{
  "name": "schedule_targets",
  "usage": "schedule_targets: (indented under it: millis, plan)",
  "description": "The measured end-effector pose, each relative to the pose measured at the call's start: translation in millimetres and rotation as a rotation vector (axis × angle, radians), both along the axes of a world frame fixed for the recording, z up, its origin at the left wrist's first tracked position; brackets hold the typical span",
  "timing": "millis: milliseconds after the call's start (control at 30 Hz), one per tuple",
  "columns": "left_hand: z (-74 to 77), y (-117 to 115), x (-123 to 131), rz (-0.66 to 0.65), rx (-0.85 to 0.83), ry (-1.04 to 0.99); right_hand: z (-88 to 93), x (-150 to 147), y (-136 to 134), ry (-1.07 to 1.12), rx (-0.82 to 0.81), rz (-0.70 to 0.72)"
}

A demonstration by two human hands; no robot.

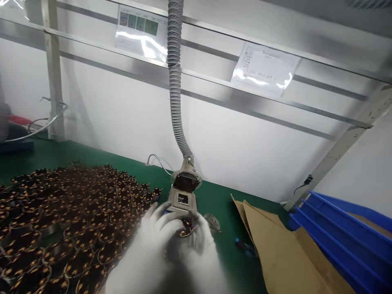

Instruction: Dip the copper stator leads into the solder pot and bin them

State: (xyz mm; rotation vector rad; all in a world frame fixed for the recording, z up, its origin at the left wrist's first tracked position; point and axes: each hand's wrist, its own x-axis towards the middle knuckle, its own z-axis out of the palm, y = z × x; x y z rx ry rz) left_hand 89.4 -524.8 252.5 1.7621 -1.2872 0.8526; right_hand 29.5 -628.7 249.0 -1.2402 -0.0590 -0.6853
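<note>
Both my hands wear white gloves and meet at the centre bottom, just in front of a small metal solder pot with a square opening. Between them is a round motor stator, dark with orange-copper windings and partly covered by fingers. My right hand curls around its right side. From the left, my left hand presses thumb and bent fingers against it; the exact contact is partly hidden. Many similar stators stand close together on the green table to the left.
A grey flexible duct comes down to a round hood above the pot. Right of my hands lie a round metal piece, a blue-handled tool and brown cardboard. Blue trays are stacked at far right.
</note>
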Motion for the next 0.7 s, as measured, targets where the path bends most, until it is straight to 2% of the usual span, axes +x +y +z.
schedule_targets:
  millis: [67,167,267,333,400,533,633,700]
  plan:
    - [-3.5,1.5,2.2,-0.026,0.013,-0.005,-1.0,2.0,4.8,0.033,0.038,0.062]
    - [-5.8,8.1,1.1,-0.100,0.068,0.321,0.3,0.0,11.0,0.076,0.139,0.139]
    - [-1.2,19.2,2.5,-0.274,0.133,0.605,2.5,-3.9,12.6,0.115,0.229,0.212]
    - [3.8,25.3,6.1,-0.430,0.131,0.670,1.6,-3.7,11.1,0.129,0.263,0.260]
    - [6.9,27.6,10.0,-0.515,0.042,0.706,-2.5,-0.2,8.4,0.134,0.278,0.284]
    - [3.6,23.8,15.8,-0.404,-0.215,0.815,-18.0,8.4,5.8,0.183,0.298,0.335]
    - [1.3,25.7,18.9,-0.385,-0.369,1.027,-25.1,6.1,8.5,0.254,0.365,0.424]
    - [3.7,31.5,19.7,-0.425,-0.318,1.124,-23.4,1.2,10.0,0.309,0.469,0.530]
